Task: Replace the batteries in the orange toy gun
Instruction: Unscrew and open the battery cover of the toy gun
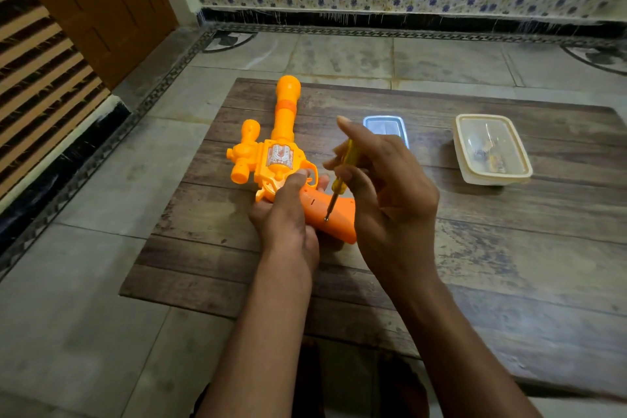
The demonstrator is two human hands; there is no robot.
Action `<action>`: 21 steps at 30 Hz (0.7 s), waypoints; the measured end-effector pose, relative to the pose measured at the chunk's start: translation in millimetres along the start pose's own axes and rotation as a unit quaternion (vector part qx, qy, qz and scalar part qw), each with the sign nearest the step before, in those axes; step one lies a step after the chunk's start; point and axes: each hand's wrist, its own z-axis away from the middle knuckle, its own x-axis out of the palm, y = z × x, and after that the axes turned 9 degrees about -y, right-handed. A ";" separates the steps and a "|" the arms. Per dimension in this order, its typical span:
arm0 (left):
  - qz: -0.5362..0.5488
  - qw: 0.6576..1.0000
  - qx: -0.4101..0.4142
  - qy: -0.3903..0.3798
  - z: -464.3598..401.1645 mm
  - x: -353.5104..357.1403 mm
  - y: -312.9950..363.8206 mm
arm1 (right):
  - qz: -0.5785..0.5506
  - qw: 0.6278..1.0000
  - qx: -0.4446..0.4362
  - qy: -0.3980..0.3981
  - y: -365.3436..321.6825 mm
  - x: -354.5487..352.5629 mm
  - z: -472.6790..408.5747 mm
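Observation:
The orange toy gun [276, 153] lies on its side on a wooden board [475, 248], barrel pointing away from me. My left hand [286, 214] grips it around the trigger area and the top of the grip. My right hand [383, 187] pinches a small screwdriver [341, 176] with a yellow handle. The screwdriver's metal tip touches the side of the gun's orange grip near its lower end.
A small metal tray [386, 127] lies on the board behind my right hand. A cream plastic container [492, 149] with small items inside stands at the right. The board rests on a tiled floor [84, 282]; a wooden door [101, 3] is at the far left.

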 end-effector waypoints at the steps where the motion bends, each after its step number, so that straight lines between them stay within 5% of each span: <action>1: 0.000 1.000 0.005 -0.001 -0.3 -0.3 0.3 | -0.020 1.000 0.001 -0.009 -0.3 -0.5 0.6; 21: -0.010 1.000 0.012 -0.001 -3.0 -2.7 -2.0 | -0.045 0.999 0.004 -0.013 1.6 -2.1 1.8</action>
